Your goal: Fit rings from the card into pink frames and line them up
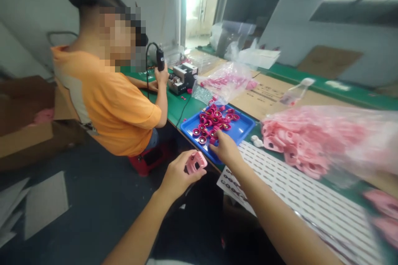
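My left hand [178, 174] is closed around a pink plastic housing [195, 162], held in front of the bench edge. My right hand [226, 148] reaches into a blue tray [241, 129]; its fingertips rest on the pile of small magenta ring parts [214, 121]. The fingers are curled down on the pile, and what they pinch, if anything, is hidden.
A person in an orange shirt [108, 99] sits to the left, holding a powered driver [160, 60] at a small machine [183, 78]. Clear bags of pink parts [311, 140] lie to the right and behind the tray [225, 80]. A white label sheet [311, 198] lies on the green bench.
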A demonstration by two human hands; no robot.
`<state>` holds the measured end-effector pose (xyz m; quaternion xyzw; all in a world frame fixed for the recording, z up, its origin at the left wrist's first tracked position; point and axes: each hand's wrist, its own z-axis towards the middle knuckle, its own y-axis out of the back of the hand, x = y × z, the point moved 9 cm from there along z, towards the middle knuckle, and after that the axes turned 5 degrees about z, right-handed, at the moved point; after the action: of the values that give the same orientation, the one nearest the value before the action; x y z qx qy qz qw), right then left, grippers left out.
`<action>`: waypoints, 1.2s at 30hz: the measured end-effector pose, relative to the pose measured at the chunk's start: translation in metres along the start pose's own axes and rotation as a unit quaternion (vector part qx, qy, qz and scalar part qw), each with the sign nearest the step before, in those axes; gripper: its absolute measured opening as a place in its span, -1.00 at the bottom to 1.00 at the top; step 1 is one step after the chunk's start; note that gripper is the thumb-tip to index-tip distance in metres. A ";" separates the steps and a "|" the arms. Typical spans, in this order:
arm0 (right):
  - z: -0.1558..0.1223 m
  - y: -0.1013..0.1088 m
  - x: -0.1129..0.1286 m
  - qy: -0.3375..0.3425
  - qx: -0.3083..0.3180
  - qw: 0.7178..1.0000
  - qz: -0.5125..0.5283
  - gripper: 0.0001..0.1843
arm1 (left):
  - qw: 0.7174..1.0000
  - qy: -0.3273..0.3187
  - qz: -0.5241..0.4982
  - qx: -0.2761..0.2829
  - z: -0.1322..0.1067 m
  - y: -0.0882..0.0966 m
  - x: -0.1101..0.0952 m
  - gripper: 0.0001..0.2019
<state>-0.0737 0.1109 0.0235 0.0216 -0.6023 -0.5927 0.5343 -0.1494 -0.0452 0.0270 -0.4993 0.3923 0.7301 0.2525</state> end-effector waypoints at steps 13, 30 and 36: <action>-0.106 0.083 0.024 -0.101 -0.091 0.917 0.374 -0.75 | 0.907 0.078 -0.396 0.118 -0.025 -0.091 -0.013 -0.69; -0.174 0.096 0.006 -0.124 -0.139 0.886 0.425 -0.73 | 0.912 0.017 -0.349 0.217 -0.053 -0.126 -0.074 -0.60; -0.182 0.094 -0.004 -0.133 -0.124 0.892 0.415 -0.73 | 0.901 0.019 -0.336 0.273 -0.056 -0.125 -0.088 -0.60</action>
<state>0.1068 0.0159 0.0400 -0.3754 -0.5434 -0.3846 0.6450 0.0080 -0.0190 0.0578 -0.5271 0.3898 0.4561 0.6017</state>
